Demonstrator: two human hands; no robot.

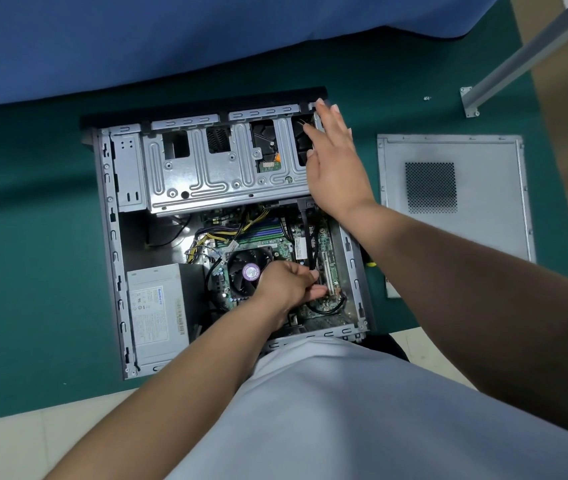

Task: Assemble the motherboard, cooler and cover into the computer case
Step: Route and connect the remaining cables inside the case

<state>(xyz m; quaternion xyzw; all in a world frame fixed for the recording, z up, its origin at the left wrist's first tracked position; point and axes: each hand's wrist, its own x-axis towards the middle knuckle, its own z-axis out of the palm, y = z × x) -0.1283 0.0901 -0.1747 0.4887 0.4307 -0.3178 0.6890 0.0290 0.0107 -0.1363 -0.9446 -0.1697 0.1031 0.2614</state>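
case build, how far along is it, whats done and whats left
Done, by the look of it: the motherboard lies inside the computer case and the cooler sits on it. In hand: the left hand works at the board beside the cooler, fingers curled; what they hold is unclear. The right hand rests open on the drive cage. Left: the cover still lies on the mat beside the case.

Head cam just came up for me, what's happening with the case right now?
A person is working in the open case, which lies on its side on a green mat. The left hand reaches onto the motherboard beside the cooler, fingers curled at a black cable. The right hand rests open on the drive cage's edge. The cover lies off to the right.
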